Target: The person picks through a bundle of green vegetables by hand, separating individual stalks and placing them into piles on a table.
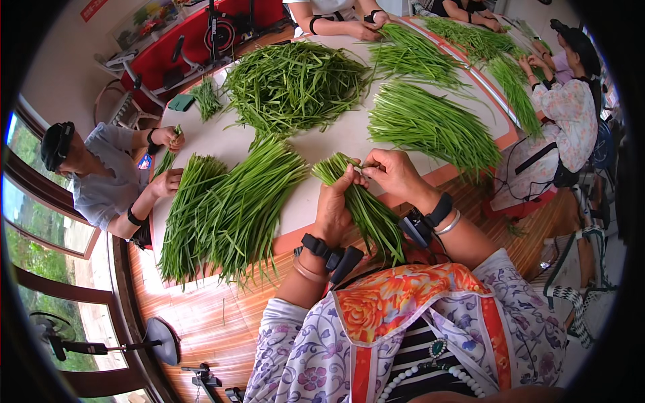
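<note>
Bundle of long, thin green stalks (368,213) sits gripped in the left hand (334,207) over the near edge of the white, orange-rimmed surface (336,142); the right hand (396,176), closed in a pinch, is at its far end.

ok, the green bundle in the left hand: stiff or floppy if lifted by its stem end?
Likely floppy toward the leaf ends: the bundle fans into long, thin blades below the left hand. Probably firmer at the stem end, where stalks pack closely. Slim, separate stalks might slide out under a loose grip.
</note>
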Motion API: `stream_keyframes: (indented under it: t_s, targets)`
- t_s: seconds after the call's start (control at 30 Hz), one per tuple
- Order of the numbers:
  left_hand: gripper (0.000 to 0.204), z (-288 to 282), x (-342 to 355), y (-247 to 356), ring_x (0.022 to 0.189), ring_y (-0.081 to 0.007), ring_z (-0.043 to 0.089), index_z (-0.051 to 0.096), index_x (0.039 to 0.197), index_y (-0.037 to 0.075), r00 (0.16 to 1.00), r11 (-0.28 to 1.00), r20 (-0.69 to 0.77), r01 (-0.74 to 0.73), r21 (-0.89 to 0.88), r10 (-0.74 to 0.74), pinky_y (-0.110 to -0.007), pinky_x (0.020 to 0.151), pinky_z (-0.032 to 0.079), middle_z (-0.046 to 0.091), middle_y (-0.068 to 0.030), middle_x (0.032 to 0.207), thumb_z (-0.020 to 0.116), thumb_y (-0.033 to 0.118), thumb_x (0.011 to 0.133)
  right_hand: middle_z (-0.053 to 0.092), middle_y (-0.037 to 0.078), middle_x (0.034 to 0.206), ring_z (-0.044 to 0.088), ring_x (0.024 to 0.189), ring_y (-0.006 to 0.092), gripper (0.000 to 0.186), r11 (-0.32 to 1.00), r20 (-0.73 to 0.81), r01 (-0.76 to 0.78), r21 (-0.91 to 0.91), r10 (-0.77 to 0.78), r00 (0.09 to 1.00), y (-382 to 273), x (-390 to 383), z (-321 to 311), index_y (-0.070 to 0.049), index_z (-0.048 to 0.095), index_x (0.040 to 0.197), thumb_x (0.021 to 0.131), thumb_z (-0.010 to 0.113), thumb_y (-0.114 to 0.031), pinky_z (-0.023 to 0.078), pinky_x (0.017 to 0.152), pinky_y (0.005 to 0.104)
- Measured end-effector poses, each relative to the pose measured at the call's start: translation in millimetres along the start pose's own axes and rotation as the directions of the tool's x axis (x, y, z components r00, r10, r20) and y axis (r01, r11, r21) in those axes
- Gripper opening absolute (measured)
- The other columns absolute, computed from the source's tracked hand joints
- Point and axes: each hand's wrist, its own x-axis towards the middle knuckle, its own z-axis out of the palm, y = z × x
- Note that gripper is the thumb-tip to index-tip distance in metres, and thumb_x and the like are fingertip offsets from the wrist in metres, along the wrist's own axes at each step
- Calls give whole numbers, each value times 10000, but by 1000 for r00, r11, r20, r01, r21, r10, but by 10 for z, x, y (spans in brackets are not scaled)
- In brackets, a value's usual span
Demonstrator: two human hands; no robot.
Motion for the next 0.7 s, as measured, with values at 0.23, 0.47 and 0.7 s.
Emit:
stream_keyframes:
  t_s: [0.23, 0.47, 0.7]
  targets:
    - [202, -41, -45, 81, 863, -206, 602, 581, 983, 39, 997, 998, -78, 30, 57, -26, -356, 838, 518, 600, -68, 888, 582, 240, 981, 648, 59, 697, 561, 621, 98, 111, 996, 318, -61, -57, 76, 945, -19, -25, -484, 29, 626, 845, 830, 690, -60, 461, 586, 280]
    - [201, -171, 41, 5, 834, -180, 559, 533, 936, 83, 993, 990, 122, 17, -137, -1, -361, 848, 507, 542, -18, 842, 582, 273, 981, 660, 120, 764, 641, 707, 261, 96, 919, 63, -40, -393, 70, 996, 101, 41, -836, 3, 657, 871, 825, 688, -75, 502, 642, 375]
    - [213, -119, 41, 6, 742, -163, 508, 498, 895, 94, 992, 995, 122, 33, -92, -22, -355, 777, 507, 448, 2, 754, 585, 267, 981, 567, 125, 870, 608, 775, 362, 82, 742, -131, -4, -671, -113, 985, 310, 123, -556, -84, 657, 891, 856, 585, -68, 473, 635, 468]
